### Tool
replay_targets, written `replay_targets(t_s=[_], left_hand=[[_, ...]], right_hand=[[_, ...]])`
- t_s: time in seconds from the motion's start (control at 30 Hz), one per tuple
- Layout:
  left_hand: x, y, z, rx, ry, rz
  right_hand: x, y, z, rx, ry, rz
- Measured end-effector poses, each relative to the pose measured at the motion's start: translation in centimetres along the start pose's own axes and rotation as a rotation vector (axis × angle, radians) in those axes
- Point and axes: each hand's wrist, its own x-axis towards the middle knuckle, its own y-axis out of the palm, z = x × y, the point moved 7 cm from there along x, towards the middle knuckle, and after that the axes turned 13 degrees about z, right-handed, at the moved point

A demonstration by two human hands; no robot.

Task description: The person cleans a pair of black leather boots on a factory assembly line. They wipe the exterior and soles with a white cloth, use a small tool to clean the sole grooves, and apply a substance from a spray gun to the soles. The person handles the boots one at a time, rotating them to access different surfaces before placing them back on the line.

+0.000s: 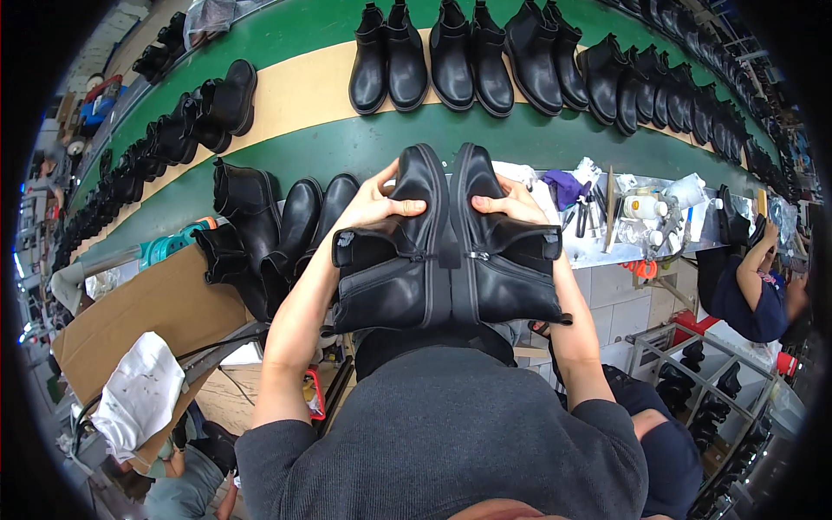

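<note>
In front of my body I hold a pair of black leather ankle boots, toes pointing away and soles facing each other. My left hand (379,204) grips the left boot (381,295) round its forefoot, thumb pressed on the upper. With a matching grip, my right hand (515,203) holds the right boot (511,295). Each boot lies on its side with a zip showing by the ankle. Their heels almost touch. Most of my fingers are hidden under the boots. Several more black boots (247,199) stand close to my left forearm.
Rows of black boots (451,65) stand along a green and tan bench (303,82) ahead. To the right, a worktop holds bottles (646,206), a purple cloth (568,186) and tools. Cardboard (130,303) and a white cloth (139,394) lie at left. Another person (754,295) works at right.
</note>
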Motion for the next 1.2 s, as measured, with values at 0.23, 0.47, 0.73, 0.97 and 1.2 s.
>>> replay_targets(t_s=[0.23, 0.47, 0.73, 0.97, 1.2], left_hand=[[-3.8, 1.4, 1.7, 0.129, -0.039, -0.013], [-2.6, 1.0, 0.6, 0.240, -0.023, -0.127], [2.9, -5.0, 1.9, 1.214, -0.282, -0.347], [0.1, 8.2, -3.7, 0.676, 0.464, -0.293], [-0.4, 4.4, -1.8, 0.224, 0.478, -0.323]], right_hand=[[-3.0, 0.2, -3.3, -0.227, 0.030, -0.108], [-4.6, 2.7, 0.8, -0.103, -0.160, -0.049], [-7.7, 3.7, 4.8, -0.797, -0.179, -0.493], [-5.7, 7.5, 4.5, -0.819, -0.248, -0.509], [-4.2, -6.5, -3.4, -0.717, -0.127, -0.467]])
